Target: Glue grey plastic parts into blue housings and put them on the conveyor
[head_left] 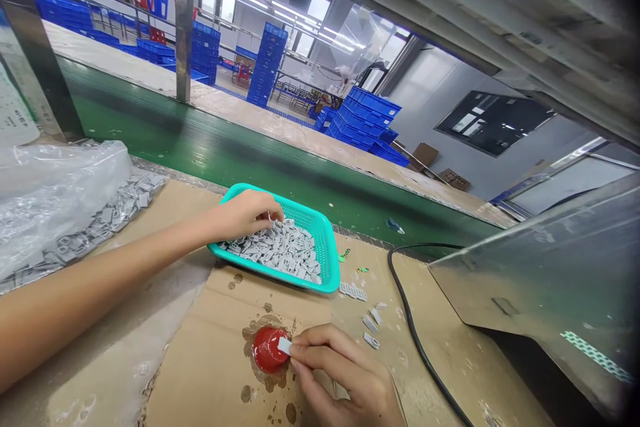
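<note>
A teal plastic basket (pixel 320 240) sits on the cardboard sheet (pixel 210 360) and holds a heap of small grey parts (pixel 275 250). My left hand (pixel 243 215) reaches over the basket's far side, curled above the heap, with a small pale piece at its fingertips. Lower down, my right hand (pixel 340 373) pinches a small white part (pixel 285 345) by one end. The part's other end touches a red dish of red liquid (pixel 271 349). Red-brown stains mark the cardboard around the dish. Several loose grey parts (pixel 370 323) lie to the right of my right hand.
A clear plastic bag (pixel 60 200) spills more grey parts at the left. A green conveyor belt (pixel 200 147) runs behind the bench. A black cable (pixel 413 313) curves across the bench, beside a clear plastic sheet (pixel 540 267). Stacked blue crates (pixel 363 120) stand beyond.
</note>
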A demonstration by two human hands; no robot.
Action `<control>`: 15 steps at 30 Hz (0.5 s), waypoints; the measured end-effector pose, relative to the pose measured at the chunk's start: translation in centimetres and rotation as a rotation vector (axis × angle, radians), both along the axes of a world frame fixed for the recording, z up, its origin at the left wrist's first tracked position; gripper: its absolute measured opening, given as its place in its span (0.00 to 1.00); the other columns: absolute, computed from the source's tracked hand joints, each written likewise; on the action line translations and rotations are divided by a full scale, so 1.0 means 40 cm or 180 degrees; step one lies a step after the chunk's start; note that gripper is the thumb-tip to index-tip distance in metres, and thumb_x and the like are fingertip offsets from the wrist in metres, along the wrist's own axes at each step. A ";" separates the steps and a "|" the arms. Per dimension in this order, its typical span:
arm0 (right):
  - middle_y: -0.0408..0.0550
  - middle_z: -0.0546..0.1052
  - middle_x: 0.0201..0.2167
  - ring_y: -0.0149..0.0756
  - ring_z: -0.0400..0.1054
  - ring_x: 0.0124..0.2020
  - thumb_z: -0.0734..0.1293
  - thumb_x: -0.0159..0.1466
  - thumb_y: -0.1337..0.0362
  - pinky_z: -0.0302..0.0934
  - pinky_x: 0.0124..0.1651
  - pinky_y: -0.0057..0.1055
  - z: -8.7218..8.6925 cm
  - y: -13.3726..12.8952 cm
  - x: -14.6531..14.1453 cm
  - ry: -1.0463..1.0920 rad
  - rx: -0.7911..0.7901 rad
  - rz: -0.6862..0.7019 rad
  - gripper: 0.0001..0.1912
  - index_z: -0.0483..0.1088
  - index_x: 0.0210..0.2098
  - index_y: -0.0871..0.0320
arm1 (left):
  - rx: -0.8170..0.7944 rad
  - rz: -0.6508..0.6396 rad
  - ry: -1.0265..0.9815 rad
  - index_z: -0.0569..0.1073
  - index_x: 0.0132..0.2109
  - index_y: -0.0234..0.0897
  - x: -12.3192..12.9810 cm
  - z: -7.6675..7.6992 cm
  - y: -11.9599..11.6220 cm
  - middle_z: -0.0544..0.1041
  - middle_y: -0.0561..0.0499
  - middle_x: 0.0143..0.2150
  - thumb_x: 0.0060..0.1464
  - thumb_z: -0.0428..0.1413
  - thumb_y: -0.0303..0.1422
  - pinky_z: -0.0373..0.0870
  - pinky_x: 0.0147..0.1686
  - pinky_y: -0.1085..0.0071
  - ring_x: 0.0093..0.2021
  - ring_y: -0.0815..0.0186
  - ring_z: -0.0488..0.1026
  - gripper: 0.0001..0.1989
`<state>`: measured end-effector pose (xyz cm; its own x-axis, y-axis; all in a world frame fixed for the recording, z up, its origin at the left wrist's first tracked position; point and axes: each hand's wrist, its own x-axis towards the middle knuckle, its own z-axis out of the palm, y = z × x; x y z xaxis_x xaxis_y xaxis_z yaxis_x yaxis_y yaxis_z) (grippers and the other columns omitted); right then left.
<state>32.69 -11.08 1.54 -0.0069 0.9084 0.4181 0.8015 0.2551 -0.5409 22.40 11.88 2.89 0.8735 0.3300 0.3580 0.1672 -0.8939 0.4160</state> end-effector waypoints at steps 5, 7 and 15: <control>0.48 0.72 0.27 0.31 0.68 0.28 0.61 0.54 0.77 0.64 0.28 0.24 -0.009 -0.002 -0.008 0.0181 0.0097 -0.0096 0.11 0.72 0.29 0.57 | -0.0035 0.0063 -0.0073 0.72 0.37 0.35 0.002 -0.008 0.006 0.74 0.51 0.35 0.49 0.51 0.27 0.64 0.34 0.75 0.35 0.68 0.69 0.08; 0.48 0.72 0.26 0.31 0.68 0.27 0.61 0.54 0.77 0.64 0.28 0.23 -0.017 -0.003 -0.012 0.0277 0.0172 -0.0111 0.11 0.72 0.29 0.57 | -0.0044 0.0052 -0.0056 0.72 0.38 0.35 0.002 -0.008 0.006 0.74 0.51 0.35 0.49 0.51 0.27 0.64 0.34 0.75 0.35 0.68 0.69 0.08; 0.48 0.71 0.24 0.30 0.66 0.25 0.61 0.54 0.76 0.63 0.25 0.22 -0.033 -0.004 -0.010 0.0253 0.0293 -0.0068 0.11 0.71 0.27 0.56 | -0.0038 -0.0044 0.0028 0.72 0.38 0.35 -0.001 0.002 -0.005 0.75 0.50 0.34 0.50 0.51 0.29 0.64 0.33 0.74 0.34 0.67 0.70 0.08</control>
<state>32.27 -11.23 0.23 0.0484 0.8656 0.4983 0.7628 0.2900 -0.5780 22.36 11.70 2.97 0.8811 0.3221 0.3463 0.1586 -0.8911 0.4252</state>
